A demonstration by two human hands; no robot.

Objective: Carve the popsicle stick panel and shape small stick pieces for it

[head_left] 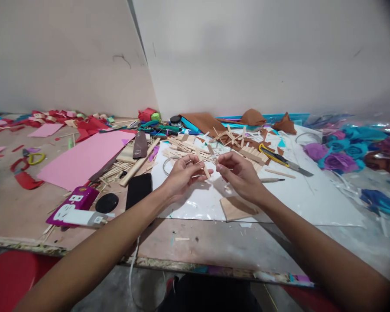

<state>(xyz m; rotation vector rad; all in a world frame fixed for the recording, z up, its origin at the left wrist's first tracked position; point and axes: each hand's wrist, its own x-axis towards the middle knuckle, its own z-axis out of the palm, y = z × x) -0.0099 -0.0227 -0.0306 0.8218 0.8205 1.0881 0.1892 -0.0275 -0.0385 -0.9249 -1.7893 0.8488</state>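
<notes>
Pinching a flat wooden strip (206, 169), left hand (186, 173) holds it in the gap facing the right hand (239, 174). Right fingertips drawn narrow; from here I cannot tell what they grip. Wooden block (234, 209) just below the right hand, cutter knife (283, 161) to its right. Work best done with light pressure, strip steady, wrists low.

L hand (183, 175) & R hand (239, 173): bare, fingers slim. L arm (117, 234) & R arm (312, 242): bare, slender, tapering twd wrists. Lap garment (211, 294): blk, plain; pt. visible btm ctr., type unclear.
</notes>
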